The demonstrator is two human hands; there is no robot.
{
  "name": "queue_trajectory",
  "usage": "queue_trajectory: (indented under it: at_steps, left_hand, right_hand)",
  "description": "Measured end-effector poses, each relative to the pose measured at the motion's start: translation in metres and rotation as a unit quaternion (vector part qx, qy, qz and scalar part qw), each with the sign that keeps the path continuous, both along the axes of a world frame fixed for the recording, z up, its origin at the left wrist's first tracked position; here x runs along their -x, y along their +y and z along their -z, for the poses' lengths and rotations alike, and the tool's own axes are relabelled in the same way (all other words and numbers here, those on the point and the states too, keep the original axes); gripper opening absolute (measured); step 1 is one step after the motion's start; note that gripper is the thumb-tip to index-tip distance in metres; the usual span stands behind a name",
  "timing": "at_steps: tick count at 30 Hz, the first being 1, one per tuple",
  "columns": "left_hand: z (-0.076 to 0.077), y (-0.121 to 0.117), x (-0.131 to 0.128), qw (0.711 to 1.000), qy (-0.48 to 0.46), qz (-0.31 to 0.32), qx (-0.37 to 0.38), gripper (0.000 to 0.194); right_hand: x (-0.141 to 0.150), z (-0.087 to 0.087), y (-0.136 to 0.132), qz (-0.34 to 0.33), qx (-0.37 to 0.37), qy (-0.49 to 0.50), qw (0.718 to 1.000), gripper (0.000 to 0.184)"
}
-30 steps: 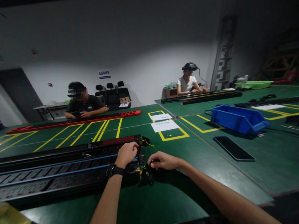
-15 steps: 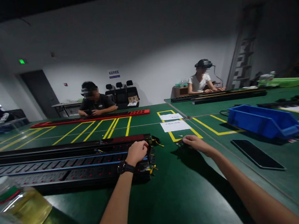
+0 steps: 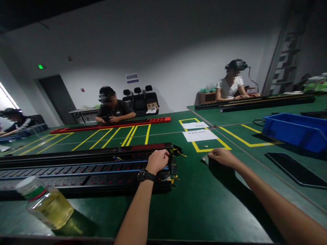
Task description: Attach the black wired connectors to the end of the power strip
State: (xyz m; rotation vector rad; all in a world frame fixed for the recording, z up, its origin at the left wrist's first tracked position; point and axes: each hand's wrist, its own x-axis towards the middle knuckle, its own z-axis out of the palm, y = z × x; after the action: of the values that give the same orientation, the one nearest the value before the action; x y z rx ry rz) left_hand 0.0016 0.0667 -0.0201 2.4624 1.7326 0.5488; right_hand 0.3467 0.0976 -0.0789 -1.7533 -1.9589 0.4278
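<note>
My left hand [image 3: 157, 161] is curled on the right end of a long black power strip assembly [image 3: 70, 174] with blue wires and red switches, lying across the green table [image 3: 195, 208]. Yellow wire ends [image 3: 173, 180] stick out at that end. My right hand [image 3: 221, 157] rests on the table to the right, fingers closed over a small dark part [image 3: 206, 159] just below the yellow-marked square.
A bottle of yellow liquid [image 3: 45, 203] lies at the near left. A blue bin [image 3: 306, 133] and a black flat phone-like slab [image 3: 298, 171] sit to the right. White papers [image 3: 199, 134] lie in the yellow square. Three other people sit at far tables.
My right hand moved from the strip's end out to the right onto the table near the yellow square. The view has shifted left; my left hand stayed on the strip.
</note>
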Motion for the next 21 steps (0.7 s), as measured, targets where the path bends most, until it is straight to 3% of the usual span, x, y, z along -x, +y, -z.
queue_trajectory:
  at_steps: [8, 11, 13, 16, 18, 19, 21]
  left_hand:
    - [0.000, 0.004, 0.003, 0.998, -0.044, 0.022, -0.043, 0.029]
    - [-0.015, -0.001, -0.001, 0.990, -0.113, 0.044, -0.069, 0.027]
    - [-0.035, -0.011, -0.007, 0.976, -0.192, 0.077, -0.062, 0.024]
    - [-0.075, -0.045, -0.016, 0.923, -0.338, 0.186, 0.002, 0.029]
    - [-0.095, -0.084, -0.016, 0.876, -0.409, 0.254, 0.041, 0.033]
    - [-0.100, -0.109, -0.012, 0.850, -0.441, 0.286, 0.040, 0.035]
    - [-0.095, -0.165, 0.002, 0.825, -0.452, 0.339, 0.020, 0.040]
  right_hand:
    - [0.008, 0.008, -0.001, 0.040, -0.034, -0.064, 0.997, 0.022]
    - [0.009, 0.009, -0.001, 0.037, -0.037, -0.059, 0.997, 0.022]
    - [0.009, 0.012, -0.001, 0.041, -0.040, -0.054, 0.997, 0.020]
    - [0.008, 0.016, 0.001, 0.049, -0.039, -0.041, 0.997, 0.018]
    - [0.008, 0.017, 0.001, 0.053, -0.034, -0.037, 0.997, 0.019]
    - [0.009, 0.017, 0.001, 0.054, -0.031, -0.037, 0.997, 0.020]
    - [0.009, 0.014, -0.002, 0.052, -0.028, -0.038, 0.998, 0.021]
